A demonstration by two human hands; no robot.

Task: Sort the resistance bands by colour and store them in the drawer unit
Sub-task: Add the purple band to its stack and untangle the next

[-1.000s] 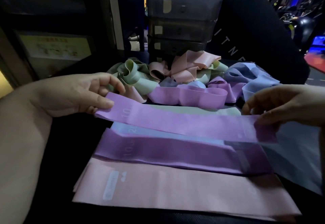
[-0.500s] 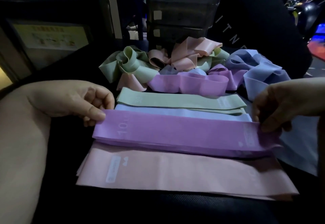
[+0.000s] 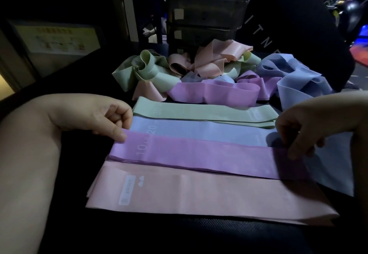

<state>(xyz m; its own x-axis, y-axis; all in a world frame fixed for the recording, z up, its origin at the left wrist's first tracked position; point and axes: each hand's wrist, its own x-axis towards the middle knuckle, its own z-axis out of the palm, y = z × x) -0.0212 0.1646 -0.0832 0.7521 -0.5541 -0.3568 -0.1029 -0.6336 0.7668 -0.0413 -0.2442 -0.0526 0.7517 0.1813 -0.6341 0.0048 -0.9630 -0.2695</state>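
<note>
Flat stacks of bands lie in rows on the dark surface: green (image 3: pixel 203 113), blue (image 3: pixel 199 132), purple (image 3: pixel 199 154) and pink (image 3: pixel 199 192) nearest me. My left hand (image 3: pixel 95 116) pinches the left end of the top purple band. My right hand (image 3: pixel 310 126) pinches its right end, which lies on the purple stack. Behind the rows sits a tangled heap of loose bands (image 3: pixel 211 74) in green, pink, purple and blue. The dark drawer unit (image 3: pixel 207 12) stands behind the heap, its drawers closed.
A dark bag or cushion with white lettering (image 3: pixel 298 24) rises at the back right. A cabinet with a yellow notice (image 3: pixel 53 38) stands at the left. More blue band material (image 3: pixel 330 166) lies under my right hand.
Both hands lowered the purple band toward me and laid it flat on the purple stack. The green and blue stacks behind it came into view.
</note>
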